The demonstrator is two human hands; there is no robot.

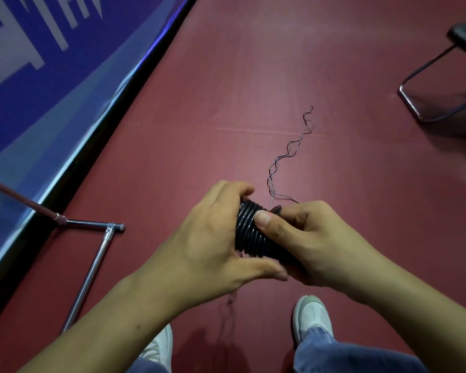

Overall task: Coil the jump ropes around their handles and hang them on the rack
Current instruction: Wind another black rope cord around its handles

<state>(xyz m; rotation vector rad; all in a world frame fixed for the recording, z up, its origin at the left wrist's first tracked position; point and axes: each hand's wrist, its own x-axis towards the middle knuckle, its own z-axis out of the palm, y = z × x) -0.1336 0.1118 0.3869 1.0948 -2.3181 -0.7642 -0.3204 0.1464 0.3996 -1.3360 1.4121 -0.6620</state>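
Fingers [242, 188] of our left hand [205, 232] and right hand [310, 238] clench the coiled jump rope [249, 232] mid-view; we judge winding nearly done, needing the loose tail [288, 154] trailing toward one o'clock drawn in before the rack [92, 265] at eight o'clock.

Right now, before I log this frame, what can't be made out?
All in the head view.
Handles: hidden under the coil and by the left hand and right hand.
Loose rope: its join to the coil is hidden by the right hand.
Metal frame: cut off by the left edge and left forearm; rack or not, cannot tell.
Chair: cut off by the right edge.
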